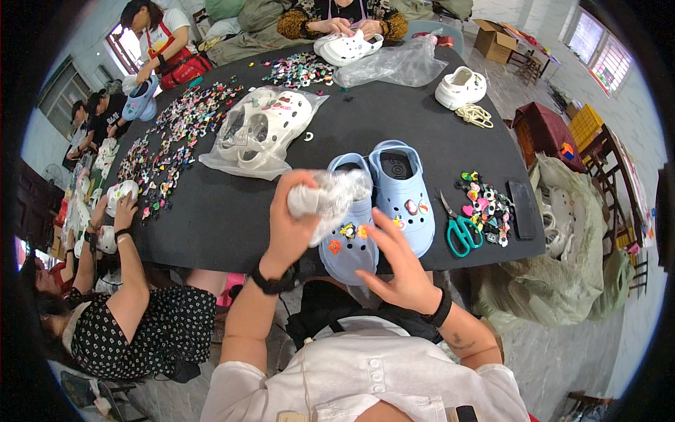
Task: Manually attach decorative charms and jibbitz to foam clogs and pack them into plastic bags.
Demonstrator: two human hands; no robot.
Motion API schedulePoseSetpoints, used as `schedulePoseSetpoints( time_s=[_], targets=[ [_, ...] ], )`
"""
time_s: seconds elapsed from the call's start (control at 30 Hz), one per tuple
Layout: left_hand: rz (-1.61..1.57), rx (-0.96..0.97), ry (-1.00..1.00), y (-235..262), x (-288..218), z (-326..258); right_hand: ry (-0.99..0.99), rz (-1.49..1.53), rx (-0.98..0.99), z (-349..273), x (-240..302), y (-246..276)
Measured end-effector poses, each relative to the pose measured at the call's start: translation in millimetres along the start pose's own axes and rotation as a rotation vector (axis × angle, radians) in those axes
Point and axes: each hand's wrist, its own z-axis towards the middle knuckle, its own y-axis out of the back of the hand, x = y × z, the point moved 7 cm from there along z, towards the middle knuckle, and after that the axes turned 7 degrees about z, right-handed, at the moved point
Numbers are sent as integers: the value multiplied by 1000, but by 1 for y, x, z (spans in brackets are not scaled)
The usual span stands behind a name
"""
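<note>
Head view looks down on a wide black table (232,211), the biggest thing beneath both hands; on it, just beyond the hands, lies a pair of pale blue clogs (383,204) with small charms pressed into their toe holes, the left clog partly covered by what the left hand carries; farther out past the grip sits a clear bag of white clogs (261,132), and beyond that a flat empty clear bag (390,65); left of the grip a long scatter of coloured charms (172,141) spreads across the tabletop; right of the grip, past the blue clogs, lie a small heap of charms (485,204), a dark phone (522,205) and green-handled scissors (460,228); the left hand (292,221) is clenched around a crumpled wad of clear plastic (329,195), lifted just above the toe of the left blue clog; the right hand (397,264) is released, fingers spread and empty, hovering at the near edge of the table just beside the toes of the blue clogs, a little below the wad and not touching it; each wrist wears a black band.
</note>
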Motion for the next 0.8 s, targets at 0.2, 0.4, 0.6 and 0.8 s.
schedulePoseSetpoints(
  time_s=[0.2,0.4,0.6,0.8],
  targets=[
    [318,284,-3,-16,25,71,-21,-307,237,-8,-20,-28],
    [612,823,-29,-75,54,80,-20,-290,229,-8,-20,-29],
    [791,777,-214,-87,51,59,-17,-276,206,-8,-21,-25],
    [736,684,-140,-63,36,51,-15,-287,213,-8,-20,-25]
  ],
)
